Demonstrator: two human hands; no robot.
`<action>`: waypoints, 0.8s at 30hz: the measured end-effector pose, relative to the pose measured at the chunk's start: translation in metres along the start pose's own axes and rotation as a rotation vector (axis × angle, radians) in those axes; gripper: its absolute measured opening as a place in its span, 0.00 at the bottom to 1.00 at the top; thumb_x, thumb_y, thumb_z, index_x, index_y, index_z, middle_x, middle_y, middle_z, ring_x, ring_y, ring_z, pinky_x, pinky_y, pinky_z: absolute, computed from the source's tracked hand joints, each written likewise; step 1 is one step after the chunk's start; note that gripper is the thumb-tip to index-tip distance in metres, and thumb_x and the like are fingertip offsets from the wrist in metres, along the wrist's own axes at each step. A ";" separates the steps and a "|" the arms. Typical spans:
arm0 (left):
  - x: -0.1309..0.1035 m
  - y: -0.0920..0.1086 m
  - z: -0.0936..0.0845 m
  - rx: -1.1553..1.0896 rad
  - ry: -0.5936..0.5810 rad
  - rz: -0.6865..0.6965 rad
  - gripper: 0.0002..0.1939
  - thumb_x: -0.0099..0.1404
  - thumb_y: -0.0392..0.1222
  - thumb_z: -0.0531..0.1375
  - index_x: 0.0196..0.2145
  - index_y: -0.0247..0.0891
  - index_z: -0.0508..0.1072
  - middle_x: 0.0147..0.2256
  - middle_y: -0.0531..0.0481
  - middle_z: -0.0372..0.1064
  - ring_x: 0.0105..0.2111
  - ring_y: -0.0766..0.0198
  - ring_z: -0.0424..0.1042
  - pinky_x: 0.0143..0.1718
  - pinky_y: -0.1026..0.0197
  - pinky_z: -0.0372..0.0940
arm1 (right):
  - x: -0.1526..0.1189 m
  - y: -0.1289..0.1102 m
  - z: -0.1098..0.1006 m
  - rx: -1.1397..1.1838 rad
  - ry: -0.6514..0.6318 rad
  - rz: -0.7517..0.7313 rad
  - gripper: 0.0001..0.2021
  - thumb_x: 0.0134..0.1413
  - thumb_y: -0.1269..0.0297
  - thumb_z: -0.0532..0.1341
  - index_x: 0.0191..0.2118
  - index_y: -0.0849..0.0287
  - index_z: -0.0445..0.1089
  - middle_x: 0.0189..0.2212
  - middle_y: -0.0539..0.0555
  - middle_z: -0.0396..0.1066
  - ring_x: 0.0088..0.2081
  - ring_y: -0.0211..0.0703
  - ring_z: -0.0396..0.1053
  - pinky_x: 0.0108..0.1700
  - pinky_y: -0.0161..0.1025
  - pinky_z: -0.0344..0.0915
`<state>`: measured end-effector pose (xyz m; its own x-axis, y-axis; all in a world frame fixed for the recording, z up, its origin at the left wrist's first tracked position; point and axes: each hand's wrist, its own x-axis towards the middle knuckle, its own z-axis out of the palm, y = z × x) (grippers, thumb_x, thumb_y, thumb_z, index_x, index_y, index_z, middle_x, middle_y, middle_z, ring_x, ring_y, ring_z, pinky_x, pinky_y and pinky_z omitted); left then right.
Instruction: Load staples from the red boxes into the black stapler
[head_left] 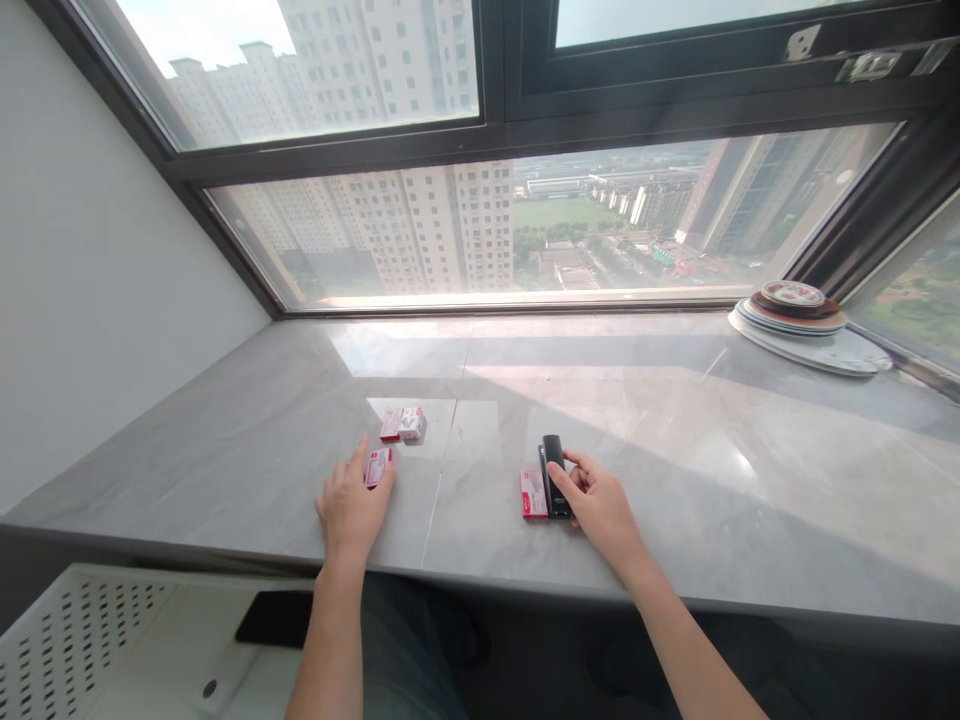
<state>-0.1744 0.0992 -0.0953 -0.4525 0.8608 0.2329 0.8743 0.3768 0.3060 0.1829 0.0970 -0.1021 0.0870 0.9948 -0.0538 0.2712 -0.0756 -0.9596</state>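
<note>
On the left of the grey marble ledge, my left hand (349, 507) has its thumb and index finger on either side of a small red-and-white staple box (378, 466), which lies on the surface. Just beyond it sit two more small boxes side by side, a pink-and-red one (391, 424) and a whiter one (411, 423). My right hand (598, 498) grips a black stapler (553, 478), thumb on top and fingers curled at its right side. Touching or very close to the stapler's left side is another red-and-white box (533, 494).
A stack of plates (795, 318) stands in the far right corner by the window. The ledge's front edge (495, 578) runs just below my hands. Lower left is a white perforated chair (97, 620) with a dark flat object (274, 618) on it.
</note>
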 end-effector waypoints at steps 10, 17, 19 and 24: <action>-0.043 0.050 -0.014 -0.323 -0.330 0.421 0.30 0.62 0.62 0.66 0.57 0.49 0.71 0.50 0.48 0.72 0.48 0.51 0.73 0.48 0.54 0.67 | -0.001 0.000 0.002 0.014 0.027 0.010 0.31 0.57 0.37 0.63 0.54 0.57 0.74 0.22 0.45 0.61 0.19 0.39 0.63 0.22 0.38 0.65; -0.065 0.133 -0.002 -0.468 -0.335 0.689 0.30 0.55 0.63 0.72 0.51 0.49 0.74 0.49 0.49 0.70 0.51 0.51 0.70 0.52 0.52 0.66 | 0.002 0.004 0.001 -0.002 0.014 0.006 0.32 0.57 0.37 0.62 0.56 0.59 0.74 0.22 0.46 0.62 0.19 0.39 0.64 0.20 0.37 0.65; -0.066 0.144 0.003 -0.467 -0.368 0.739 0.30 0.55 0.62 0.72 0.51 0.49 0.73 0.48 0.49 0.71 0.50 0.50 0.69 0.52 0.51 0.66 | 0.001 0.004 0.001 0.004 0.011 0.014 0.33 0.57 0.37 0.62 0.56 0.59 0.74 0.22 0.46 0.63 0.20 0.39 0.63 0.19 0.37 0.65; -0.060 0.146 0.008 -0.467 -0.427 0.845 0.36 0.51 0.62 0.75 0.54 0.50 0.71 0.49 0.49 0.71 0.50 0.49 0.68 0.52 0.49 0.66 | 0.000 0.003 0.000 0.010 -0.019 0.000 0.31 0.57 0.37 0.62 0.54 0.58 0.76 0.22 0.46 0.62 0.20 0.39 0.63 0.19 0.36 0.64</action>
<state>-0.0181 0.1059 -0.0719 0.4512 0.8650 0.2195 0.6807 -0.4926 0.5422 0.1833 0.0968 -0.1050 0.0686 0.9959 -0.0588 0.2618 -0.0749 -0.9622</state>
